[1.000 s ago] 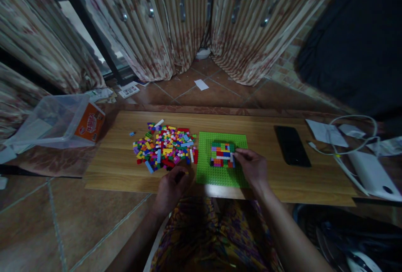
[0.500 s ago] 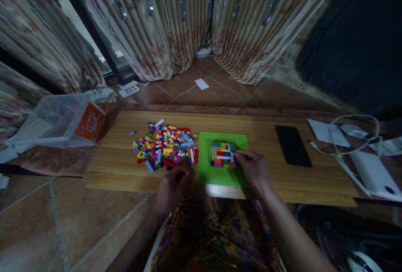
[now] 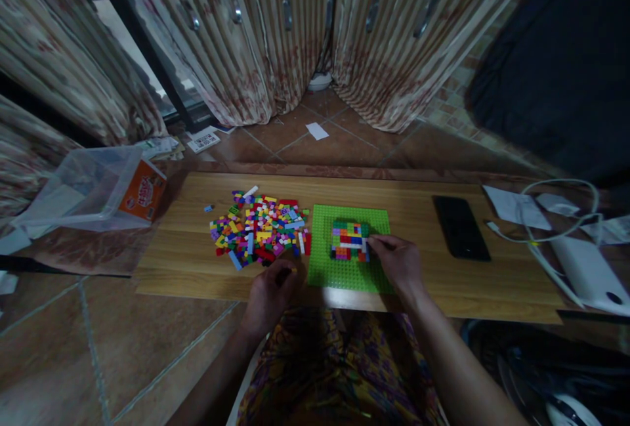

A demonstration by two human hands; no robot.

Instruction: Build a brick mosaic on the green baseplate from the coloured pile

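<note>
Striped curtains hang behind a wooden bench (image 3: 443, 281). Frame centre, the right hand (image 3: 399, 263) pinches the brick block (image 3: 350, 241) on the green baseplate (image 3: 344, 275); the left hand (image 3: 272, 291), curled near the loose-brick pile (image 3: 258, 229), grips a small piece.

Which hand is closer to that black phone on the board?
Right. The right hand sits left of the black phone, at the brick block; the left hand lies farther left, below the loose bricks.

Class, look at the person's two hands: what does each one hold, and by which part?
The right hand pinches the brick build at its right edge. The left hand seems to hold a small yellow piece at its fingertips.
</note>
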